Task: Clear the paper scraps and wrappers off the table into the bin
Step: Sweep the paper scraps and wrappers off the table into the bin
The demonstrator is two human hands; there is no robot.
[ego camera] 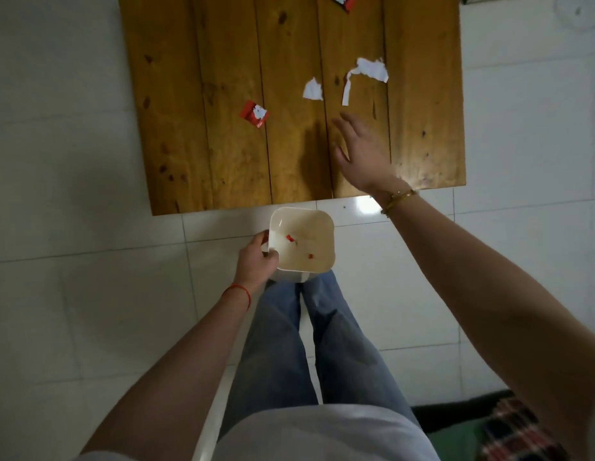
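A wooden table [223, 154] carries a red and white wrapper [254, 114], a small white paper scrap [312, 89], and a larger torn white scrap with a long strip [367, 73]. Another red wrapper [344, 0] lies at the far edge, partly cut off by the frame. My right hand [359, 151] hovers over the table's near right part, fingers spread, holding nothing, just below the white scraps. My left hand [257, 257] grips the left rim of a white square bin [322, 261] held below the table's near edge. Small red bits lie inside the bin.
White floor tiles [73, 211] surround the table. My legs in blue jeans [309, 344] are under the bin. A plaid cloth on something green [508, 430] sits at the lower right.
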